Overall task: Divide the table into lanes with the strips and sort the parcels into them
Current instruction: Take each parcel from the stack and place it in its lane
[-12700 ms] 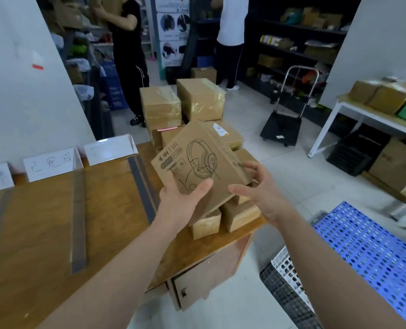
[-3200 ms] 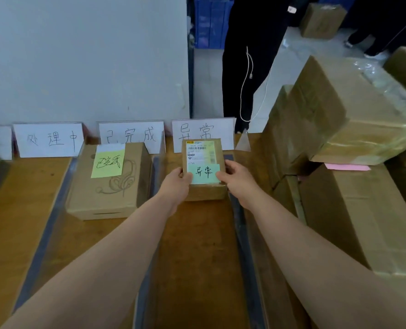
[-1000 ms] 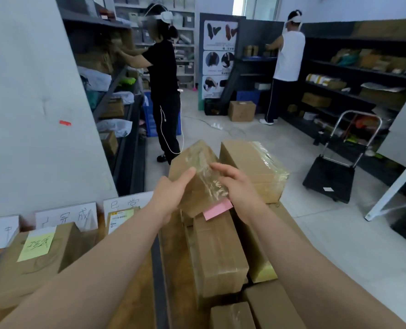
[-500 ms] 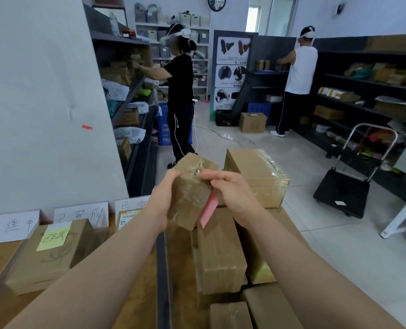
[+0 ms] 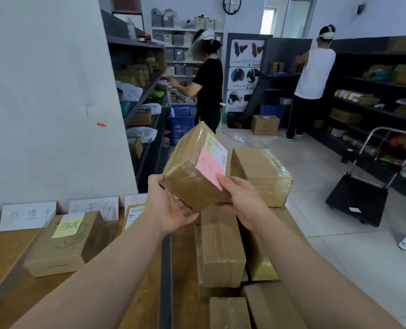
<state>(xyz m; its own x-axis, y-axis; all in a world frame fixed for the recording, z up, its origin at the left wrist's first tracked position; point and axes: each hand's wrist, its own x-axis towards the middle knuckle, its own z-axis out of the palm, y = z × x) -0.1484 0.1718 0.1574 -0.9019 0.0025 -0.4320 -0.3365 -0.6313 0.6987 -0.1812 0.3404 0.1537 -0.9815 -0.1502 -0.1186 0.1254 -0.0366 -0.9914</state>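
Note:
I hold a taped brown parcel with a pink note and a white label up in front of me, tilted, above the pile. My left hand grips its near left corner from below. My right hand grips its near right edge, thumb on the pink note. On the wooden table a parcel with a yellow note lies in one lane. A small parcel with a shipping label sits behind my left arm. A dark strip runs beside the pile.
Several stacked parcels fill the table's right end. White lane signs stand along the wall. Two people work at shelves beyond, one in black, one in white. A folding trolley stands on the floor to the right.
I have lifted the pink-note parcel off the pile and turned it, so its labelled face and the note now face me. My head has tilted up a little.

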